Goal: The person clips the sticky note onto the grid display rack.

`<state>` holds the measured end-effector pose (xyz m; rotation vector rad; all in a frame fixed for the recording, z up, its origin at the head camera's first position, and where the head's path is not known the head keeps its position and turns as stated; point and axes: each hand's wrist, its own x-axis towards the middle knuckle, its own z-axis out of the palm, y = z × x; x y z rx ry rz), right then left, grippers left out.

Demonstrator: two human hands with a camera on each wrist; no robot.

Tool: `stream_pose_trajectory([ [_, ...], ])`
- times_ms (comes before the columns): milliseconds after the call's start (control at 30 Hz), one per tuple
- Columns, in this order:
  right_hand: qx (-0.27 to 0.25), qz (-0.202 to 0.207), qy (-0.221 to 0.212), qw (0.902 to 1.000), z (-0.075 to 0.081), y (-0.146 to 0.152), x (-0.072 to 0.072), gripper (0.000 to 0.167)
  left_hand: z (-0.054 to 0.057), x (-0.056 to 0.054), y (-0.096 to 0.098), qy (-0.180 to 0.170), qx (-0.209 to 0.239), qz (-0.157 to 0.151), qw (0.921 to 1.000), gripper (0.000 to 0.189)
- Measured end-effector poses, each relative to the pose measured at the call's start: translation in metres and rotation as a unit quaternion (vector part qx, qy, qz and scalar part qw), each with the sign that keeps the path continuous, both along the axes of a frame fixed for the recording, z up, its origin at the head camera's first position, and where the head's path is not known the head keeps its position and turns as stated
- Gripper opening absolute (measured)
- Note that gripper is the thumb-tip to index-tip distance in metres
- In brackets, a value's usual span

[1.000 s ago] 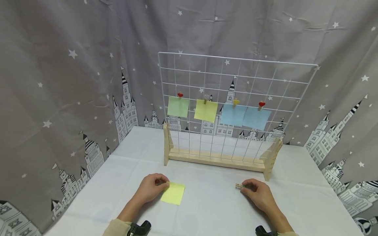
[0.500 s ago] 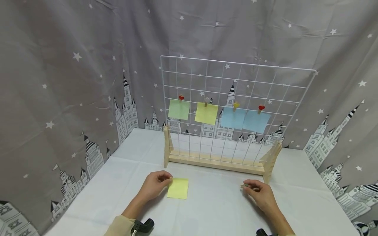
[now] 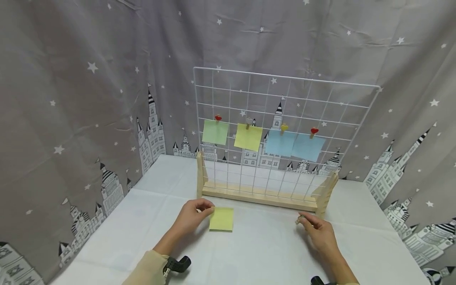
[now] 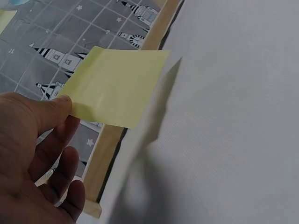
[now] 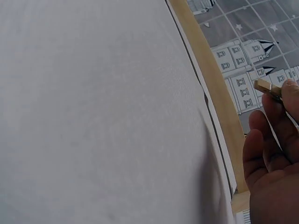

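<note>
My left hand (image 3: 192,215) pinches a yellow sticky note (image 3: 221,219) by its left edge, between thumb and forefinger. In the left wrist view the note (image 4: 119,86) is held above the white table, its shadow falling below it. My right hand (image 3: 320,233) pinches a small wooden clothespin (image 3: 299,219) between thumb and fingertips; in the right wrist view its wooden end (image 5: 264,86) sticks out past the thumb. Behind both hands a white wire grid (image 3: 285,107) stands upright in a wooden base (image 3: 260,198).
On the grid hang a green note (image 3: 215,132), a yellow note (image 3: 248,137) and two blue notes (image 3: 280,143), each under a heart-topped clothespin. The white-covered table (image 3: 256,249) reaches back to a grey curtain (image 3: 107,47) printed with stars and castles.
My left hand has moved right and forward toward the grid, carrying the yellow sticky note. My right hand has shifted slightly right, and the clothespin in its fingers has turned.
</note>
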<state>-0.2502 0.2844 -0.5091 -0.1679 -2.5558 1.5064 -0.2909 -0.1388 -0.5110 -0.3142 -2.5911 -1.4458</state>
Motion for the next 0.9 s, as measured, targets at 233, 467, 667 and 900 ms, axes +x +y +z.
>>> stream_pose_trajectory([
  [233,-0.032,0.000,0.012,0.9994,0.005,0.005,0.000,0.047,0.009,-0.006,0.009,0.001,0.001,-0.013,0.9999,0.006],
  [467,-0.080,0.004,0.022,0.9965,0.016,0.007,-0.001,0.041,0.017,-0.011,0.018,0.008,0.003,-0.023,0.9997,0.004],
  [667,-0.070,-0.009,0.029,0.9971,0.029,0.010,-0.004,0.034,0.028,-0.017,0.030,0.027,0.003,-0.044,0.9986,0.004],
  [900,-0.088,-0.003,0.042,0.9953,0.040,0.014,-0.006,0.030,0.045,-0.023,0.051,0.030,0.019,-0.067,0.9971,0.003],
])
